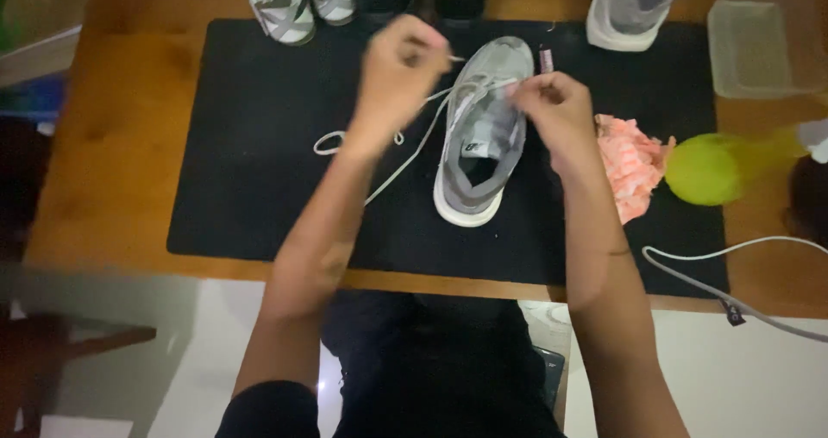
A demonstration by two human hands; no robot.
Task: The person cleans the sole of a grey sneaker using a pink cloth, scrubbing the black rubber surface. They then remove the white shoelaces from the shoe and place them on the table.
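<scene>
Your left hand (398, 63) is lifted over the black mat (250, 162), fingers pinched together on the white shoelace (405, 158). From those fingers the lace runs across to the eyelets of the grey sneaker (483, 136) and also trails down below them, looping loose on the mat. Your right hand (556, 115) sits at the sneaker's lacing, fingers curled in against the upper; looks like they're gripping the lace or the eyelet edge there, but you can't really tell which. The sneaker lies flat on the mat between your two sets of fingers, toe pointing away from you. Just beyond your right fingers there's a crumpled pink cloth (634, 162), then a yellow-green ball (703, 169). More shoes (289, 3) line the counter (112, 145) past your left fingers.
</scene>
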